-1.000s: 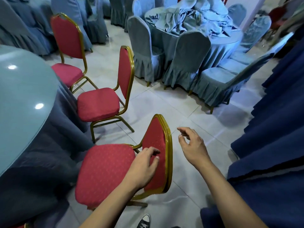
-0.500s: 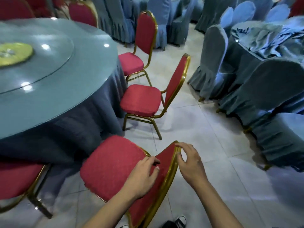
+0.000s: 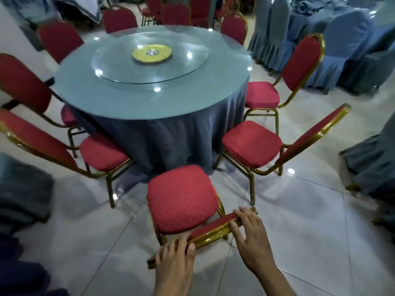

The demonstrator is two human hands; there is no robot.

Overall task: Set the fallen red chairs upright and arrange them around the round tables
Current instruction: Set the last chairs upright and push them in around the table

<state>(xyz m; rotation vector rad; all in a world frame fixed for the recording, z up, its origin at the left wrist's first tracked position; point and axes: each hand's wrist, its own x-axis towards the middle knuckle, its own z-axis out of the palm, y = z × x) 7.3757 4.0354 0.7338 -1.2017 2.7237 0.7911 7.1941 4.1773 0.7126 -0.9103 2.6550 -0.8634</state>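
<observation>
A red chair with a gold frame [image 3: 181, 197] stands upright just in front of me, its seat facing the round table [image 3: 154, 82]. My left hand [image 3: 175, 259] grips the left end of its backrest top. My right hand [image 3: 252, 238] grips the right end, fingers curled over the gold rim. Several more red chairs stand upright around the table: one at the right [image 3: 252, 142], another beyond it [image 3: 263, 92], two at the left [image 3: 102, 150] [image 3: 23, 84] and others at the far side.
The table has a blue-grey cloth, a glass turntable and a yellow disc [image 3: 152, 53] at its centre. Blue-covered chairs [image 3: 342, 52] crowd the right side. Dark folded fabric [image 3: 21, 189] lies at the left. Glossy tiled floor surrounds me.
The view has swung left so the table now lies straight ahead. The chair I hold has turned to face the table, and both hands now grip the top of its backrest.
</observation>
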